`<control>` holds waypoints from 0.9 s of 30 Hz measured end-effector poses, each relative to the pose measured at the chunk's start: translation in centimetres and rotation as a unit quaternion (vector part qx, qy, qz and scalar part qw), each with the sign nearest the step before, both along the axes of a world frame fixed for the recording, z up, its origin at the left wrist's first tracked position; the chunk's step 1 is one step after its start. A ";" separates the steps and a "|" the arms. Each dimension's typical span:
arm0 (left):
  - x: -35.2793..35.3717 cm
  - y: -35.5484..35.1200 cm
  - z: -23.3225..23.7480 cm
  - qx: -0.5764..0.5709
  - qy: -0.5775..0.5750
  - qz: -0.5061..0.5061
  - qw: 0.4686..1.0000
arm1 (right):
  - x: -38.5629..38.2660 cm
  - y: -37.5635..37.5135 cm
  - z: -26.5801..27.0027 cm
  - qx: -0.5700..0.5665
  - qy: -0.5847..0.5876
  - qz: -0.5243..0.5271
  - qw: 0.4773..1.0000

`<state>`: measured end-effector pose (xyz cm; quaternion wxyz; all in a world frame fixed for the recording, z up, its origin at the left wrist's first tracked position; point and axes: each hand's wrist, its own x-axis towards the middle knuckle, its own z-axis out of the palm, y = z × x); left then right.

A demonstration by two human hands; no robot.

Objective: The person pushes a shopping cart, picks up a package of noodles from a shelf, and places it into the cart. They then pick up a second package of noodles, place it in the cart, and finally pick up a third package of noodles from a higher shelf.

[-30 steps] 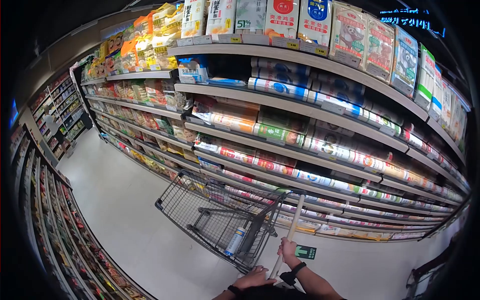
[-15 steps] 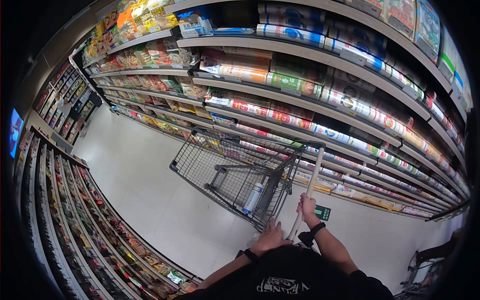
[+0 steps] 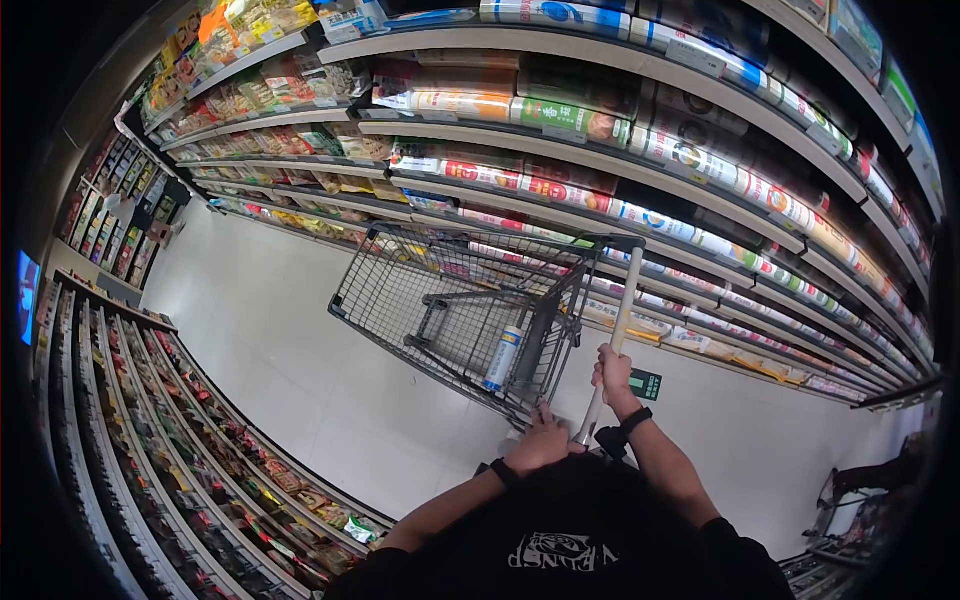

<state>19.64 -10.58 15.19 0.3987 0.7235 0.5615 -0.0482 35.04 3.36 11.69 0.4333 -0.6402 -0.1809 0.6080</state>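
My right hand [image 3: 612, 372] is closed around the pale handle bar [image 3: 625, 310] of a shopping cart. Near the lower end of that bar, my left hand [image 3: 540, 442] rests by the cart's rear corner, its fingers stretched out towards the basket. The dark wire cart [image 3: 400, 345] stands on the floor in front of me. Inside lies one white and blue cylindrical package [image 3: 503, 358], close to the handle end. Dark bands circle both wrists.
A tall shelf [image 3: 590, 160] of rolled and bagged packages runs along the right of the cart. Another shelf [image 3: 200, 450] with small packets lines the left. Pale floor [image 3: 250, 290] stretches ahead between them. A green floor sign [image 3: 645, 384] lies beside my right hand.
The view has tipped slightly downward, so the shelves, cart and hands sit higher in it. Both hands stay at the handle, and the package keeps its place in the cart.
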 end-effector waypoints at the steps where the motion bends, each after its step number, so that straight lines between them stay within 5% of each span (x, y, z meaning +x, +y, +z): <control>1: 0.0 0.1 -0.1 -0.007 -0.007 0.003 1.000 | 0.0 0.0 0.0 -0.004 0.000 0.002 1.000; 6: -0.1 0.2 -0.6 -0.027 -0.024 0.003 0.999 | 0.4 -0.3 -0.5 -0.014 0.018 0.006 1.000; 11: 0.1 -0.3 -7.0 -0.003 -0.035 -0.053 0.998 | 0.2 -0.2 -0.6 -0.006 -0.012 0.003 1.000; 17: 0.8 0.6 -8.6 -0.124 0.008 -0.070 0.990 | 0.3 -0.5 0.0 -0.006 -0.001 0.000 1.000; 18: 1.5 0.5 -6.4 -0.134 0.019 -0.005 0.991 | 0.4 -0.4 -0.1 -0.012 0.004 -0.004 1.000; 20: 0.2 -0.1 -3.2 0.095 -0.089 -0.116 0.985 | 0.4 -0.5 0.2 -0.009 0.012 -0.008 1.000; 23: -0.4 -0.3 -7.4 0.026 -0.196 -0.077 0.977 | 0.4 -0.5 0.1 -0.013 0.016 -0.015 1.000; 26: 0.0 -0.7 -3.8 0.026 -0.227 -0.006 0.974 | 0.7 -0.7 -0.5 0.009 0.012 -0.016 1.000; 27: 0.0 -0.4 -3.0 0.013 -0.204 -0.067 0.976 | 0.8 -0.9 -0.5 0.012 0.008 -0.014 1.000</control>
